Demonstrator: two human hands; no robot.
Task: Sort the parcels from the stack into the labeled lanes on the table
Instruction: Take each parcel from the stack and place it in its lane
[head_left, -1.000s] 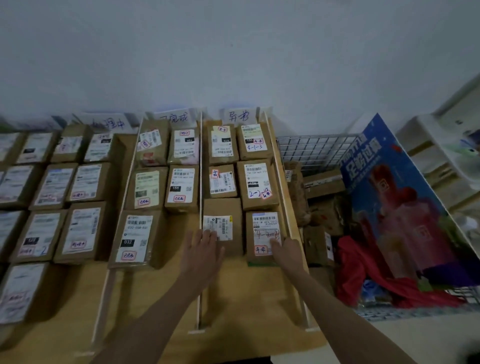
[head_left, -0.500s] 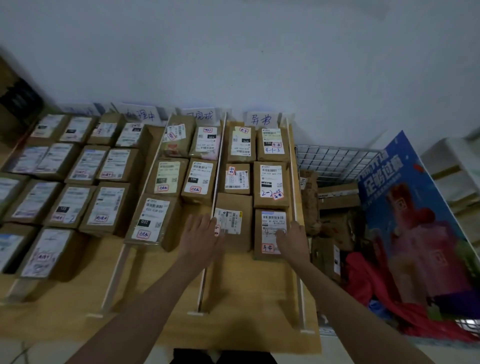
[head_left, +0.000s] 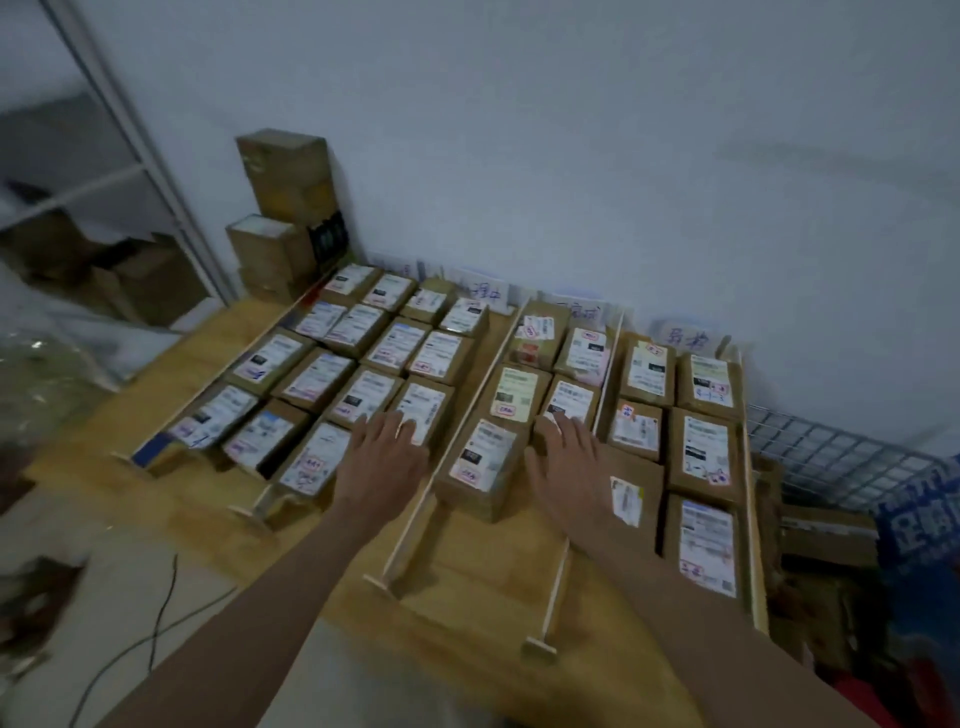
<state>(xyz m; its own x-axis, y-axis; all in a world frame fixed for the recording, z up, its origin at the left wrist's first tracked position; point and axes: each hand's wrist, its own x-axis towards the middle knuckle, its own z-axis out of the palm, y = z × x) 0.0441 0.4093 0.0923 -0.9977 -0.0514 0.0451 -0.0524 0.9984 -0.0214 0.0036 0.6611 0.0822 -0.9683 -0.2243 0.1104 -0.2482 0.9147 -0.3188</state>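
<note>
Brown parcels with white labels fill the lanes on the wooden table (head_left: 470, 587), split by thin wooden dividers (head_left: 447, 452). Handwritten lane signs (head_left: 685, 340) stand along the wall. My left hand (head_left: 387, 457) reaches flat over the near end of the left lane, fingers straight, touching a parcel (head_left: 423, 410). My right hand (head_left: 569, 467) is spread over the middle lane, just right of its front parcel (head_left: 480, 467). Neither hand holds anything. A stack of brown boxes (head_left: 283, 208) stands at the table's far left corner.
A wire basket (head_left: 831, 457) with more parcels and a blue printed bag (head_left: 914, 525) sits to the right of the table. A metal shelf frame (head_left: 135, 156) with cartons stands at the left. A cable (head_left: 161, 618) lies on the floor.
The view has swung left. Both hands moved left: the left from the middle divider to the left lane, the right from the right lane's front parcel to the middle lane.
</note>
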